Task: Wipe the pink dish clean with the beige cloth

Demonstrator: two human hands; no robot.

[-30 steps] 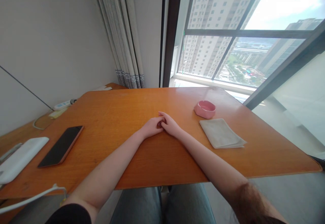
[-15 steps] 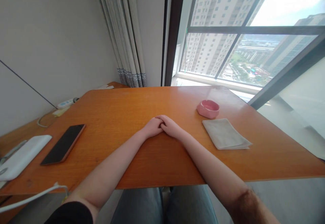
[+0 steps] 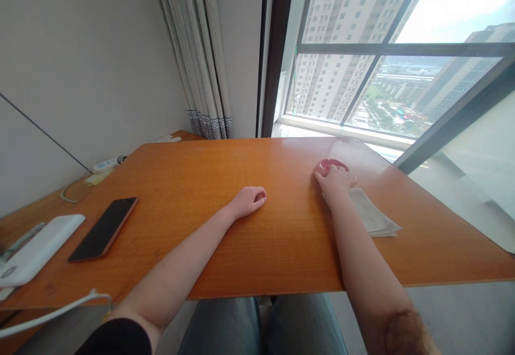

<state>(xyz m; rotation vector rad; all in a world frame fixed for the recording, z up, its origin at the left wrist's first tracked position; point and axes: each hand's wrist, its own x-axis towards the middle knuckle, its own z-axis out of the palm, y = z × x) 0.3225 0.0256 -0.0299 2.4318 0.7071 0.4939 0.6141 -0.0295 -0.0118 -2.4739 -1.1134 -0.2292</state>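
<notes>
So the right hand (image 3: 336,180) has got as far as the pink dish (image 3: 322,165), which sits on the wooden table (image 3: 193,167) up toward the far right corner. Reaching it looks done, I'd say. Lifting or shifting isn't something I can call done: the dish sits on the surface, in from the far edge, with the hand over its near side, thumb at the left of the rim and fingers reaching over the top. Fair warning, the hand blocks a lot of the dish, so I can't tell if the fingers have actually closed on it or are just resting there.

Left hand (image 3: 248,202) isn't in on it: it's on the middle of the surface, loosely curled in on itself, nothing showing in it, well apart from the dish.

The pale cloth (image 3: 373,215) lies folded between the dish and the near edge, over toward the right edge, part of it hidden by the right hand and forearm. Nobody's opened it out. The phone (image 3: 103,229) lies flat near the left edge, no hand near it.
</notes>
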